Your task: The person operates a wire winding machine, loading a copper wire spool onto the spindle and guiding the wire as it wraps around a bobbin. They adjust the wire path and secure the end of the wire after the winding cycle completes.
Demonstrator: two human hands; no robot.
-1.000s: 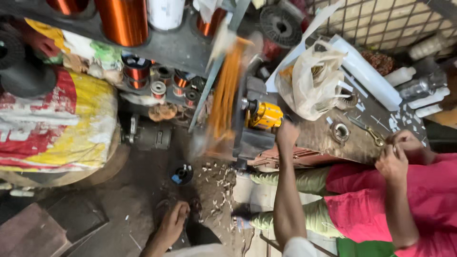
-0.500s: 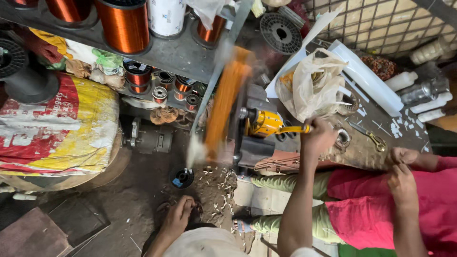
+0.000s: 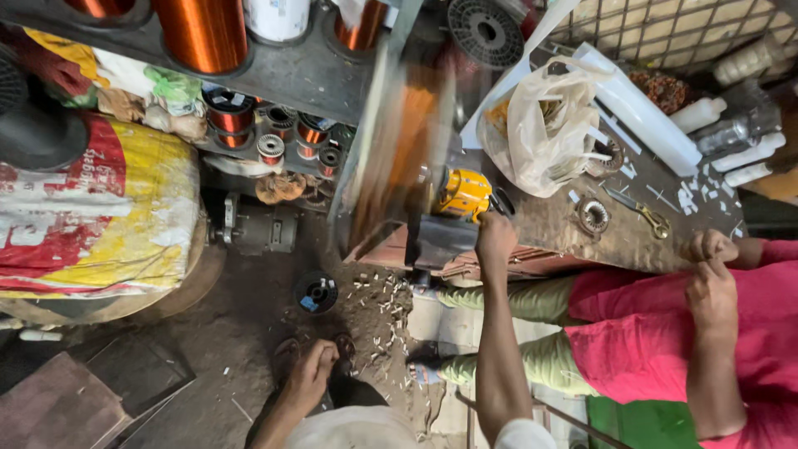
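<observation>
My right hand is closed around the crank handle of a hand winding machine with a yellow body, fixed at the edge of a worn metal bench. To the left of the yellow body, a winding frame carrying copper wire is blurred by its spin. My left hand hangs low near the floor with its fingers loosely bent. It rests by a dark sandal and holds nothing.
A co-worker in a pink shirt stands at the right, both fists together at the bench edge. A white plastic bag, stators and scissors lie on the bench. Copper wire spools fill a shelf; a printed sack and a small reel lie left.
My right hand has swung right and back left with the crank, and the winding frame keeps spinning. My left hand has curled a little. The co-worker's hands stay at the bench edge.
</observation>
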